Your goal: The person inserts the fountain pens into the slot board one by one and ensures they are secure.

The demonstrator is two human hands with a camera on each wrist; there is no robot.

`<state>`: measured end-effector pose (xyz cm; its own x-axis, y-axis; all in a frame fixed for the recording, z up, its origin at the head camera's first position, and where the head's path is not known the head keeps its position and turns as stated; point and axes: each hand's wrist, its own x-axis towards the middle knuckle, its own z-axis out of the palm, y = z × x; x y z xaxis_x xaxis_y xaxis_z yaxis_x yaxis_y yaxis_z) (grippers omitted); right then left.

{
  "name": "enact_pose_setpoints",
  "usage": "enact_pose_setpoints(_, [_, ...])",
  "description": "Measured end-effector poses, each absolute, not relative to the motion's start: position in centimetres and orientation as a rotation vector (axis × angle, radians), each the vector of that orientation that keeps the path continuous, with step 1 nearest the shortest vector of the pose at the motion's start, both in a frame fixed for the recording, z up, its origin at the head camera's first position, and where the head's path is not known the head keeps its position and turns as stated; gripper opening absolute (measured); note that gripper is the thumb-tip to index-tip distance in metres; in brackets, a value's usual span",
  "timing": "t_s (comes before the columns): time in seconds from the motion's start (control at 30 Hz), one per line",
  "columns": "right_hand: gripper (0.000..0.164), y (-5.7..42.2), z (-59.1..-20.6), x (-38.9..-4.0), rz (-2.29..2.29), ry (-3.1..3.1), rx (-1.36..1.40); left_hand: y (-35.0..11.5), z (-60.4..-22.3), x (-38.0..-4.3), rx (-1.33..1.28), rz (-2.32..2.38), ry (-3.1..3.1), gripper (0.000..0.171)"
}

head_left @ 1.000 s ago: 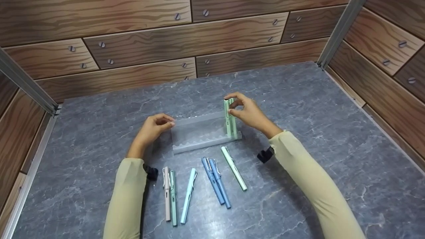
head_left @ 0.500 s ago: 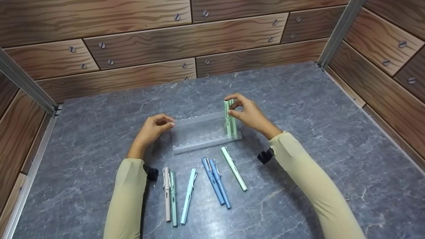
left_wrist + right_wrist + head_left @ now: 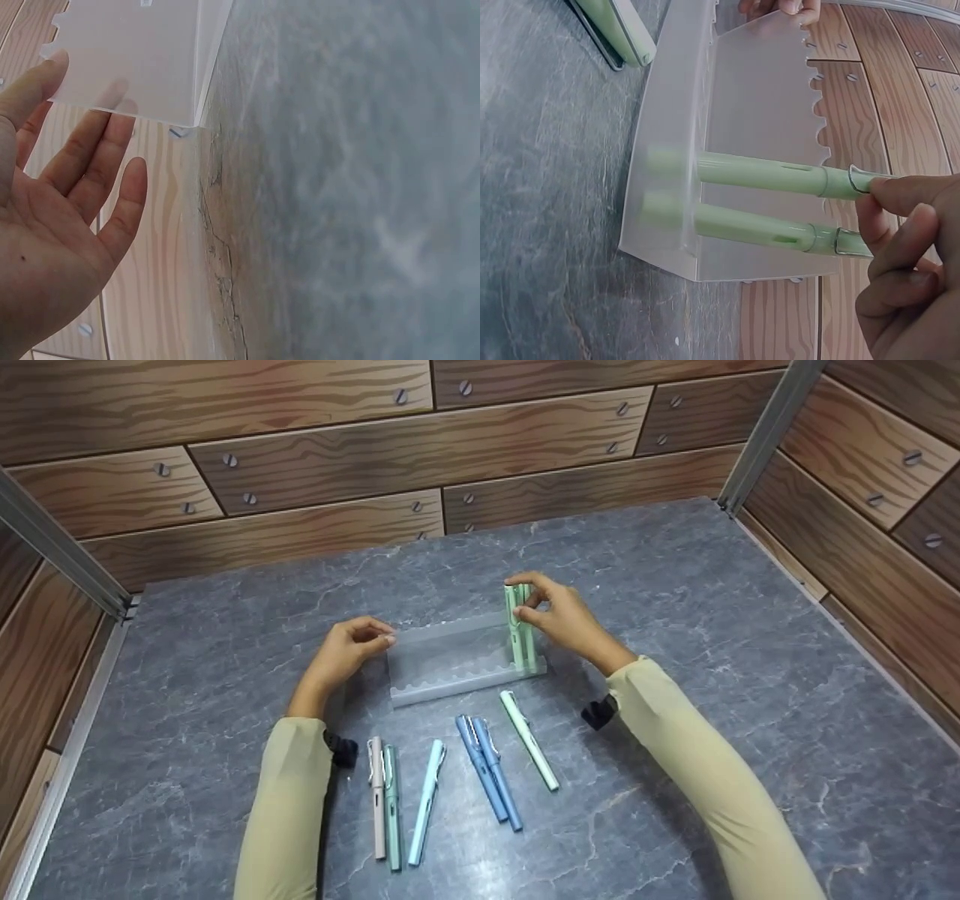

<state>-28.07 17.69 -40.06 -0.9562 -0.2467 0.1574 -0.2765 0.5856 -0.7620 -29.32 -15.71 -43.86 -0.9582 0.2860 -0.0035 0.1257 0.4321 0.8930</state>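
A frosted clear pen rack (image 3: 450,652) with a notched ledge stands upright on the table. My left hand (image 3: 341,656) pinches the rack's left upper corner; in the left wrist view its thumb lies on one face, with fingertips showing through the plastic behind. At the rack's right end stand two light green pens. My right hand (image 3: 559,615) pinches the inner green pen (image 3: 757,172) near its clip, thumb on one side and index finger at its top. The outer green pen (image 3: 750,225) stands beside it, its upper end partly hidden behind the fingers.
In front of the rack lie a pale green pen (image 3: 529,741), two blue pens (image 3: 487,772), a light blue pen (image 3: 427,802), a dark green pen (image 3: 391,810) and a greyish-pink pen (image 3: 376,799). Wood-patterned walls (image 3: 420,450) enclose the grey marbled table (image 3: 645,825).
The top of the green pen in my right hand has shifted very slightly left, away from the outer pen. My left hand and the rack stay in place.
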Motion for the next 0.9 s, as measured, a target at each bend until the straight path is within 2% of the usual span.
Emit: enact_pose_setpoints(0.9, [0.045, 17.95, -40.6, -29.06, 1.444, -2.814, 0.359, -15.89, -44.4, -29.54, 0.374, 1.577, 2.523, 0.021])
